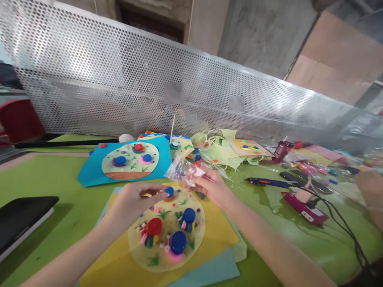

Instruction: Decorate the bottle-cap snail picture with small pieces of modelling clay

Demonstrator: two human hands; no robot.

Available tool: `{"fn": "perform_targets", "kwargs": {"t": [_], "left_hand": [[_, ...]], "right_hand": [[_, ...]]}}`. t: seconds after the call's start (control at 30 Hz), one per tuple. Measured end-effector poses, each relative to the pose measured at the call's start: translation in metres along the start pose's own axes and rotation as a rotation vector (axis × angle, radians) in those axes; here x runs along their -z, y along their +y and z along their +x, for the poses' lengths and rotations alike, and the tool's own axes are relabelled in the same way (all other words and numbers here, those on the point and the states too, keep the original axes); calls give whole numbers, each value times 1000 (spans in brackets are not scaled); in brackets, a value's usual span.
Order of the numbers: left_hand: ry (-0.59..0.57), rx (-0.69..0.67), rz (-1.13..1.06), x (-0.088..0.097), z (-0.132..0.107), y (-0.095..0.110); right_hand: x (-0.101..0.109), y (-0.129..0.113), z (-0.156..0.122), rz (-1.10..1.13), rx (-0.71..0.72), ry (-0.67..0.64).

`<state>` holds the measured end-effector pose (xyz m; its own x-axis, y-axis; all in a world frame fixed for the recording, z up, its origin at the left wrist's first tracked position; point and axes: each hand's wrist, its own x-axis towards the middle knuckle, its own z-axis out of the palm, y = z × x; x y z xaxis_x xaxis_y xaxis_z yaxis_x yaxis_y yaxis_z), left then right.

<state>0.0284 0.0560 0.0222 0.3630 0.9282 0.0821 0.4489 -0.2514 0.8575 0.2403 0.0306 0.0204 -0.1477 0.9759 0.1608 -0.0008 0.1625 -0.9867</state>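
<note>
My left hand [133, 201] reaches over the top of a round pale craft picture [136, 253], finger and thumb closed at a small blue bottle cap [169, 192]. On the same picture sit a red cap [154, 226] and two larger blue caps [178, 242], with colourful clay shapes and green grass tufts around them. The picture lies on yellow paper [220, 233], over light blue sheets. Just right of the cap, my right hand [214, 187] is closed on a crumpled clear plastic bag [179, 169] with whitish bits; its exact contents are unclear.
A similar picture on blue card [89, 169] lies behind at left. A dark tablet-like object [26, 217] is at far left. At right are a glue gun [266, 182], a magenta power strip [305, 208] with cables, and another person's hand [369, 191]. Perforated metal panel [143, 75] stands behind.
</note>
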Motion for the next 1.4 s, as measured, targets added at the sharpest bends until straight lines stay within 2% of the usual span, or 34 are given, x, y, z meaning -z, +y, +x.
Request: {"fn": "perform_targets", "kwargs": {"t": [0.17, 0.37, 0.63, 0.77, 0.87, 1.0, 1.13, 1.3, 1.4], "left_hand": [[28, 4, -40, 3, -4, 2], [8, 31, -51, 4, -9, 6], [42, 27, 18, 2, -7, 5], [40, -32, 69, 0, -11, 8], [61, -102, 108, -6, -14, 9], [61, -150, 152, -9, -14, 8], [97, -100, 185, -3, -10, 7], [81, -82, 196, 7, -8, 5], [62, -80, 162, 7, -11, 6]], "right_hand": [[-11, 4, 5, -14, -8, -52], [-1, 8, 3, -48, 35, 33], [-1, 16, -13, -213, 25, 8], [11, 0, -24, -337, 88, -70], [16, -17, -28, -422, 168, -79], [6, -27, -22, -547, 205, -114], [-7, -25, -9, -599, 210, -120], [-10, -21, 1, -604, 238, -106], [-10, -14, 3, -594, 257, -51]]}}
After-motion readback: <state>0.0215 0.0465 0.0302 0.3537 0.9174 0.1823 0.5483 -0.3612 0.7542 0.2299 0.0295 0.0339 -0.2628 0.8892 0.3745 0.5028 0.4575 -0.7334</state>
